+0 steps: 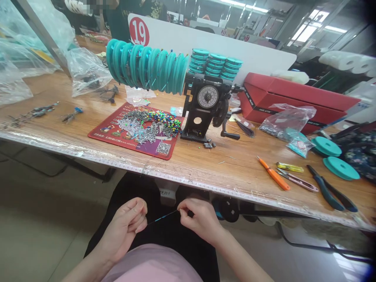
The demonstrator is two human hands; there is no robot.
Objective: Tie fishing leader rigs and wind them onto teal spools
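Above my lap, a thin line with a bright blue section is stretched between my two hands. My left hand is closed with its fingers curled in, and the line runs out from beneath them. Thumb and forefinger of my right hand pinch the other end of the visible stretch. On the table ahead stands a black hand-cranked winding machine carrying a row of turquoise foam spools. A red mat beside it holds piles of coloured beads and small metal parts.
Right of the machine lie an orange-handled tool, a yellow cutter, pink thread snips and dark-handled pliers. Loose turquoise spools and a red box are farther right. The table's front edge crosses before my hands.
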